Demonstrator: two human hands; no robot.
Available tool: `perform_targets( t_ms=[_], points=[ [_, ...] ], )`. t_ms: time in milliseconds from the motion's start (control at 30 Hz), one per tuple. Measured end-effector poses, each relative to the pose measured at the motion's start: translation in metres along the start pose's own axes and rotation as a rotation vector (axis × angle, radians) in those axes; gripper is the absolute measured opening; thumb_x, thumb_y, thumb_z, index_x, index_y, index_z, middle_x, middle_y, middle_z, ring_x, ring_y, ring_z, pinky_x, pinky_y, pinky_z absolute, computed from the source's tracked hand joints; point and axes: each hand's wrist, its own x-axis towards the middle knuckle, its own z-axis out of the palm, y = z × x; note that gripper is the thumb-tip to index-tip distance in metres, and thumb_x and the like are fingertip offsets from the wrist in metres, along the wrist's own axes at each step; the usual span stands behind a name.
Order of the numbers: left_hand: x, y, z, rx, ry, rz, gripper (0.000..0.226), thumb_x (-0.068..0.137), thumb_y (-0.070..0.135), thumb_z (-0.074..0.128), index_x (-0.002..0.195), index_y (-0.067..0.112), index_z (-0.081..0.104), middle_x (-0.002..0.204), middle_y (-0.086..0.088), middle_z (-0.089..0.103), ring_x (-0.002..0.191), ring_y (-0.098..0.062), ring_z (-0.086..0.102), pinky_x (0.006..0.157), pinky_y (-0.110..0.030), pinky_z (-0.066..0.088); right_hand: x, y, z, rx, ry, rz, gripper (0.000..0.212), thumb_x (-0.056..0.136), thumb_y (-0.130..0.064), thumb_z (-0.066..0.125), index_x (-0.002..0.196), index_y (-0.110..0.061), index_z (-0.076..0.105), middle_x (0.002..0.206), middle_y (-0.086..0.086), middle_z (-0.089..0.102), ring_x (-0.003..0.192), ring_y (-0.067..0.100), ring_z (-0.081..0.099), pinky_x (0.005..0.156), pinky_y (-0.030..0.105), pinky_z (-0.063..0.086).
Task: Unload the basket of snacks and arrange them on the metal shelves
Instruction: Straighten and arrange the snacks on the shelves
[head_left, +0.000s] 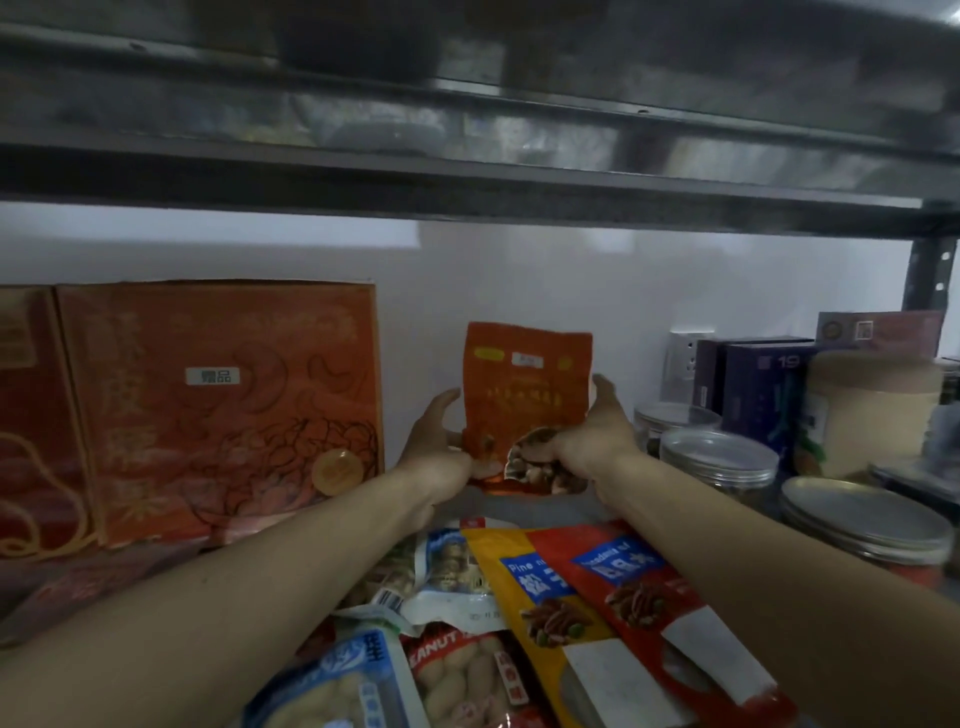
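Head view, looking down both forearms into the shelving bay.

Nearest: loose snack packets are lying in a heap at the bottom edge: a peanut packet, a blue-and-white packet, a yellow pine-nut bag and a red bag overlapping it. Whether the basket is sitting under them, I cannot tell; no rim is showing.

Just beyond, a strip of bare metal shelf is showing. On it the orange pouch is standing upright, near the white wall. Both hands are gripping it low down: the left hand is curling round its left edge, and the right hand is clasping the right edge with the thumb running up the side.

Flanking: tall orange boxes are standing to the left, clear jars to the right, with dark boxes and a beige canister behind them. The upper shelf is hanging overhead.

Judgement: the pouch is being stood in the gap, and most of the load is waiting to be shelved.

Risks:
- The pouch is soft and looking bottom-heavy, so it is likely to be flopping forward onto the heap if released before it is leaning on the wall.
- The right forearm is passing close to the jars, so a careless withdrawal could be knocking one.
- Light is dim, so misjudging the gap is possible.
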Motion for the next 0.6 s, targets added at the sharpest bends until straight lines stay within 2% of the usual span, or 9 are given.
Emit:
perform_targets(
  t_ms=[67, 100, 200, 267, 333, 367, 400, 467, 600],
  points=[
    [-0.003, 0.001, -0.001, 0.047, 0.054, 0.071, 0.104, 0.075, 0.0, 0.081, 0.148, 0.043, 0.02, 0.099, 0.003, 0.057, 0.088, -0.009, 0.059, 0.062, -0.019, 0.048, -0.003, -0.007, 0.0, -0.006, -0.023, -0.1, 0.129, 0.068, -0.017, 0.09, 0.157, -0.026, -0.003, 0.143, 0.007, 0.052, 0.135, 0.027, 0.046, 0.114, 0.039, 0.035],
    [-0.003, -0.001, -0.002, 0.068, 0.073, 0.101, 0.107, 0.076, 0.001, 0.079, 0.149, 0.045, 0.015, 0.101, 0.001, 0.058, 0.089, -0.012, 0.061, 0.063, -0.021, 0.051, -0.004, -0.007, 0.0, -0.026, -0.027, -0.146, 0.128, 0.071, -0.019, 0.088, 0.157, -0.026, -0.007, 0.144, 0.008, 0.051, 0.136, 0.027, 0.046, 0.113, 0.039, 0.034],
    [-0.004, -0.011, -0.005, 0.167, 0.085, 0.158, 0.123, 0.077, 0.0, 0.077, 0.146, 0.056, -0.007, 0.102, -0.001, 0.058, 0.089, -0.019, 0.065, 0.074, -0.035, 0.058, -0.002, -0.001, 0.004, -0.122, -0.011, -0.29, 0.113, 0.077, -0.023, 0.084, 0.156, -0.03, 0.003, 0.131, 0.007, 0.061, 0.125, 0.027, 0.056, 0.104, 0.034, 0.041],
    [-0.006, -0.018, -0.006, 0.228, 0.07, 0.181, 0.132, 0.076, -0.001, 0.077, 0.141, 0.058, -0.021, 0.097, 0.006, 0.056, 0.087, -0.019, 0.065, 0.077, -0.038, 0.058, 0.0, 0.005, 0.007, -0.155, -0.023, -0.3, 0.115, 0.074, -0.023, 0.086, 0.157, -0.029, 0.007, 0.126, 0.007, 0.063, 0.12, 0.025, 0.058, 0.103, 0.034, 0.044],
    [-0.008, -0.022, -0.006, 0.272, 0.06, 0.204, 0.134, 0.078, 0.0, 0.075, 0.137, 0.056, -0.031, 0.094, 0.01, 0.054, 0.087, -0.019, 0.065, 0.077, -0.037, 0.056, 0.002, 0.009, 0.01, -0.115, -0.057, -0.273, 0.112, 0.073, -0.019, 0.087, 0.156, -0.028, 0.011, 0.12, 0.002, 0.062, 0.119, 0.023, 0.058, 0.096, 0.023, 0.047],
    [-0.008, -0.023, -0.006, 0.298, 0.068, 0.22, 0.135, 0.079, 0.002, 0.075, 0.135, 0.056, -0.035, 0.097, 0.007, 0.055, 0.089, -0.021, 0.065, 0.079, -0.037, 0.056, 0.002, 0.01, 0.012, -0.09, -0.064, -0.273, 0.105, 0.075, -0.015, 0.085, 0.154, -0.028, 0.016, 0.114, -0.001, 0.06, 0.119, 0.022, 0.058, 0.088, 0.014, 0.045],
    [-0.006, -0.024, -0.006, 0.326, 0.085, 0.231, 0.136, 0.078, 0.004, 0.076, 0.133, 0.056, -0.037, 0.103, 0.002, 0.057, 0.093, -0.024, 0.064, 0.08, -0.039, 0.055, 0.002, 0.011, 0.014, -0.083, -0.065, -0.281, 0.1, 0.076, -0.013, 0.084, 0.152, -0.029, 0.02, 0.111, -0.002, 0.058, 0.118, 0.021, 0.057, 0.084, 0.011, 0.043],
    [-0.002, -0.026, -0.007, 0.371, 0.116, 0.244, 0.139, 0.076, 0.004, 0.077, 0.13, 0.057, -0.039, 0.114, -0.008, 0.059, 0.097, -0.027, 0.064, 0.084, -0.043, 0.055, 0.004, 0.013, 0.017, -0.092, -0.068, -0.306, 0.097, 0.075, -0.012, 0.084, 0.149, -0.028, 0.024, 0.112, 0.0, 0.058, 0.115, 0.019, 0.056, 0.088, 0.02, 0.042],
    [0.0, -0.03, -0.007, 0.403, 0.147, 0.273, 0.141, 0.074, 0.002, 0.078, 0.128, 0.06, -0.039, 0.109, -0.012, 0.06, 0.09, -0.025, 0.064, 0.08, -0.045, 0.056, 0.006, 0.019, 0.019, -0.076, -0.072, -0.312, 0.097, 0.073, -0.007, 0.085, 0.147, -0.026, 0.025, 0.106, -0.005, 0.053, 0.108, 0.015, 0.053, 0.086, 0.024, 0.04]
  ],
)
